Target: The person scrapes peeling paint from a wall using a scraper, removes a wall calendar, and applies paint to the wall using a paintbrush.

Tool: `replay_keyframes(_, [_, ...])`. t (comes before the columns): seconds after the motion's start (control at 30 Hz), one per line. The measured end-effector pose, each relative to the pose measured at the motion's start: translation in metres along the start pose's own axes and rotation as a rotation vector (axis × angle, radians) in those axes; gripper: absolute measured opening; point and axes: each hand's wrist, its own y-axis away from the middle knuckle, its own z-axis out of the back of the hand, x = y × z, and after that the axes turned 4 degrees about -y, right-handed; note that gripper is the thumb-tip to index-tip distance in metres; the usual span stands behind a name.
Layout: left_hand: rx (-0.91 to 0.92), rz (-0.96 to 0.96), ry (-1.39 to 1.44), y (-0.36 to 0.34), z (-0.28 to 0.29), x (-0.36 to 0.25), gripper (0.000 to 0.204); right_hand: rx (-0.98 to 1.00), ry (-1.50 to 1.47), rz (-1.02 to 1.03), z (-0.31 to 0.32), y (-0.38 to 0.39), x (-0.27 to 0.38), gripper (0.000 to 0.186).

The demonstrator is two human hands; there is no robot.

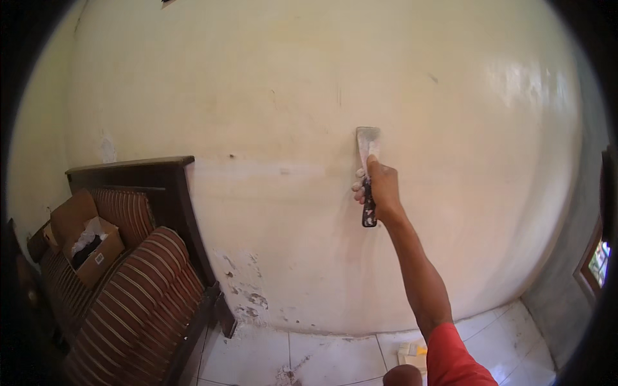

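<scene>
My right hand (382,185) is wrapped round the black handle of a putty knife (367,137), raised in front of the cream wall (270,96). White smears mark the handle, and pale residue coats the fingertips. The blade points upward with its broad edge at the top, close to the wall; whether it touches cannot be told for sure. From the lower right comes my right forearm, in a red sleeve (456,357). My left hand is out of the picture.
A dark wooden bed (187,212) with a rolled striped mattress (148,276) and an open cardboard box (106,254) stands left. Peeling paint (248,289) marks the lower wall. A brush with a yellow part (413,349) rests near the tiled floor (335,357). A window (599,264) is right.
</scene>
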Motion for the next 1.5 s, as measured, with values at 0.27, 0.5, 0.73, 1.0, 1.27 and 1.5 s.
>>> replay_keyframes(0.27, [0.13, 0.242, 0.164, 0.024, 0.281, -0.164, 0.018, -0.088, 0.073, 0.006, -0.087, -0.206, 0.362, 0.042])
replay_keyframes(0.5, [0.111, 0.718, 0.863, 0.122, 0.563, -0.274, 0.011, -0.093, 0.085, -0.028, -0.138, -0.321, 0.564, 0.046])
replay_keyframes(0.73, [-0.092, 0.543, 0.405, 0.127, 0.7, -0.456, 0.009, -0.089, 0.017, -0.188, -0.187, -0.411, 0.715, 0.047])
replay_keyframes(1.0, [0.179, 0.515, 0.431, -0.074, 0.812, -0.633, 0.01, -0.038, -0.044, -0.043, -0.263, -0.552, 0.901, 0.048])
replay_keyframes(1.27, [0.219, 0.44, 0.372, -0.172, 0.977, -0.657, 0.011, -0.021, 0.037, -0.371, -0.268, -0.505, 0.949, 0.044])
replay_keyframes(1.5, [0.177, 0.398, 0.321, -0.245, 1.078, -0.66, 0.012, -0.11, 0.124, -0.201, -0.232, -0.504, 0.966, 0.047])
